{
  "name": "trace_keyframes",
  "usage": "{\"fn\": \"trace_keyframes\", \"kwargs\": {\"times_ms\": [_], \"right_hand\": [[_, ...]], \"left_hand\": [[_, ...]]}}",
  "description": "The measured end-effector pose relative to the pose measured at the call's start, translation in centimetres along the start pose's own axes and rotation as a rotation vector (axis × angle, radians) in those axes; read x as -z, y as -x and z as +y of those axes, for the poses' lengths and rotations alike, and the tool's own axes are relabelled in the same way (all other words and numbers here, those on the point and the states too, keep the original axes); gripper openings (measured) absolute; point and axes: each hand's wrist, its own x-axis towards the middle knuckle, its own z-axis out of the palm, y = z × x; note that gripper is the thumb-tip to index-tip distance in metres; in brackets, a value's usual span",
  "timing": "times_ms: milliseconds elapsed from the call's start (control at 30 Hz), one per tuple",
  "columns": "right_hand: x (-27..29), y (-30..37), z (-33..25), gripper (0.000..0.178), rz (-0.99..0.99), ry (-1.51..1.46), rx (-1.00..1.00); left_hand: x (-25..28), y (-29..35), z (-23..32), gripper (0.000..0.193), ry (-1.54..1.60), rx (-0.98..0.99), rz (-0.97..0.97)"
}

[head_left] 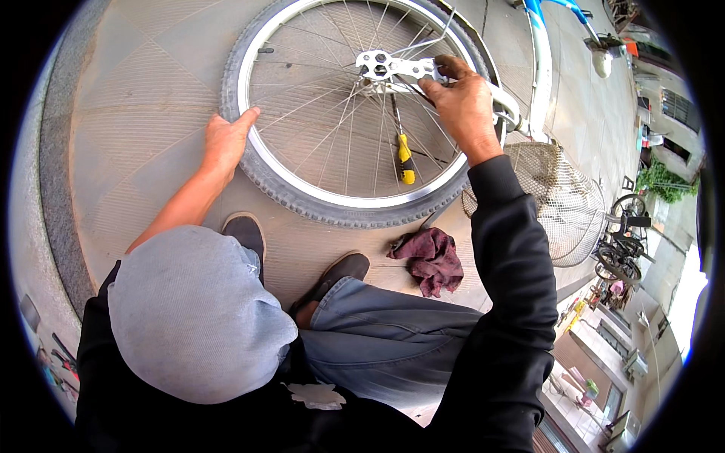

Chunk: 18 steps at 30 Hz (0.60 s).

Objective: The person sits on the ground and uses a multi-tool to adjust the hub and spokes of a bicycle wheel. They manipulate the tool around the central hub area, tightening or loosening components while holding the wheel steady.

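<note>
A spoked bicycle wheel with a knobbly grey tyre lies ahead of me, attached to the bike. My left hand grips its left side, thumb over the tyre towards the rim and the other fingers mostly hidden. In my right hand, a flat silver multi-hole spanner is pinched at its right end. The spanner's other end sits over the wheel hub, though whether it fits on a nut I cannot tell. Below the hub, a yellow-and-black screwdriver is seen among the spokes.
A crumpled dark red cloth lies on the paving near my right shoe. To the right are a wire basket and the blue-and-white bike frame. Farther right stand several parked bicycles. A kerb curves along the left.
</note>
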Motion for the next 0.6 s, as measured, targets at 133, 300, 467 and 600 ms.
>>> {"fn": "trace_keyframes", "kwargs": {"times_ms": [133,300,467,600], "right_hand": [[0.5,-1.2,-1.5,0.036,-0.06,-0.541,-0.367],[-0.1,-2.4,-0.9,0.028,0.043,-0.804,-0.522],[-0.9,-2.9,-0.1,0.021,0.111,-0.749,-0.452],[-1.3,-3.4,-0.6,0.019,0.109,-0.246,-0.359]], "left_hand": [[0.2,0.6,0.4,0.061,0.032,-0.017,-0.002],[0.0,0.4,0.2,0.061,0.028,-0.03,0.001],[-0.2,0.4,0.2,0.059,0.046,-0.03,-0.002],[-0.1,-0.1,-0.5,0.055,0.053,-0.054,0.021]]}}
